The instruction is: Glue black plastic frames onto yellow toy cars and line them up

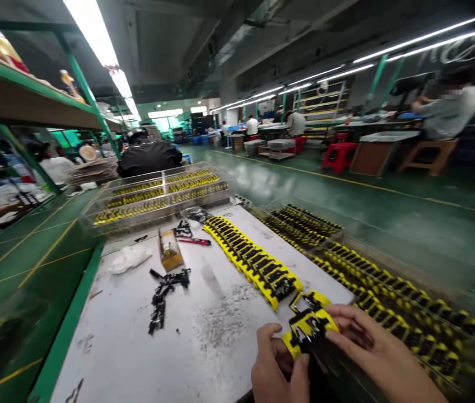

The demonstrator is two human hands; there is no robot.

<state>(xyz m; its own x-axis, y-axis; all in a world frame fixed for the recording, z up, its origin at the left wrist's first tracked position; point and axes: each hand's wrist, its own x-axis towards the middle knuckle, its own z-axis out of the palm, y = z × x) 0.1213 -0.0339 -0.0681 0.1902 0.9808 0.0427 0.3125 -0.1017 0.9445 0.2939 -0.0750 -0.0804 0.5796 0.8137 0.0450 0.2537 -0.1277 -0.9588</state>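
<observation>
Both hands hold one yellow and black part [310, 329] over the near right edge of the white table [120, 358]. My left hand [277, 364] pinches its left end between thumb and fingers. On its right end are the fingertips of my right hand [367, 341]. Just beyond the held part, a long row of similar yellow and black parts [250, 257] runs away across the table. Black pieces [164, 296] lie in a loose cluster left of the row. Small dark specks [224, 319] are scattered on the tabletop between cluster and hands.
A small wooden box [170, 254], a red knife [194, 241] and a crumpled white sheet [130, 258] lie farther back. Behind them stands a clear divided tray [162, 207] of yellow parts. More filled trays [372, 280] sit at right. A person in black [149, 157] is beyond the table.
</observation>
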